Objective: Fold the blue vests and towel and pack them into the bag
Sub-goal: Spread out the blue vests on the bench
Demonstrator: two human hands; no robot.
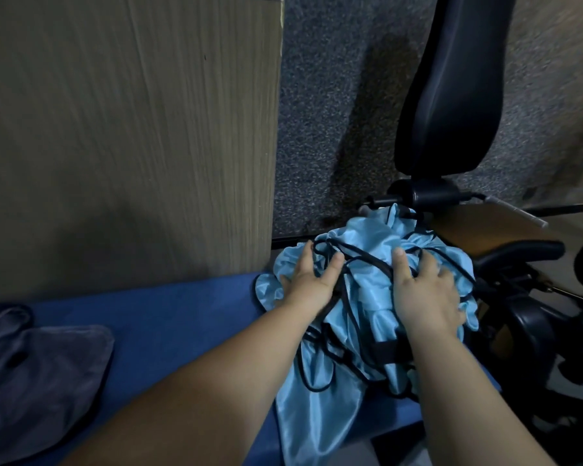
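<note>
vests (371,237): light blue shiny heap with black trim cords, bunched at the right end of the blue surface (182,314), one tail hanging over the front edge. not folded yet.
left hand (312,280): fingers spread wide and fairly straight, laid on the left flank of the heap; likely steadying it.
right hand (424,294): laid over the top right of the heap, fingertips sunk in the folds; cannot tell if it grips or only presses.
why both hands: probably gathering the tangle so that it can be pulled to the middle and sorted.
towel (37,371): grey, lower left, well apart, untouched.
bag: cannot make one out.
surroundings: wood panel (132,129) behind, black chair (448,79) just beside the heap.
risk: cords could snag together.
</note>
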